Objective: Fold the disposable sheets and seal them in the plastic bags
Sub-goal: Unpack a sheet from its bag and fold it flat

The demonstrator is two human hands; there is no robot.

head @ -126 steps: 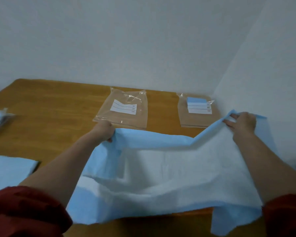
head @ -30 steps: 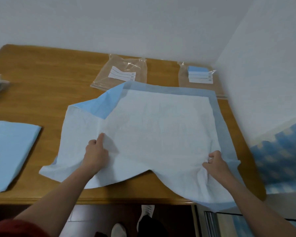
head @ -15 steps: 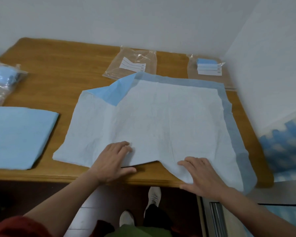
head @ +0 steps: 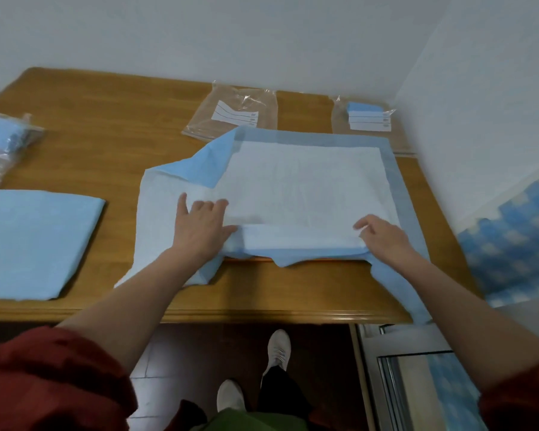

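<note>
A disposable sheet (head: 308,181), white with a blue border, lies spread on the wooden table (head: 106,135). Its far left corner is turned over, showing the blue back. The near edge is folded forward into a narrow flap. My left hand (head: 199,228) presses flat on the sheet at the flap's left end, fingers spread. My right hand (head: 383,237) has its fingers curled at the flap's right end and pinches it. A clear plastic bag (head: 234,116) with a white label lies behind the sheet. A second labelled bag (head: 366,116) lies at the back right.
A folded blue sheet (head: 28,241) lies at the left near the front edge. A crinkled plastic packet (head: 3,144) with blue contents sits at the far left. White walls close the back and right. The sheet's right corner hangs over the table's front edge.
The sheet was spread out on the table, then both hands went to its near edge. That edge has now been turned up and forward into a flap, and both hands moved farther onto the table.
</note>
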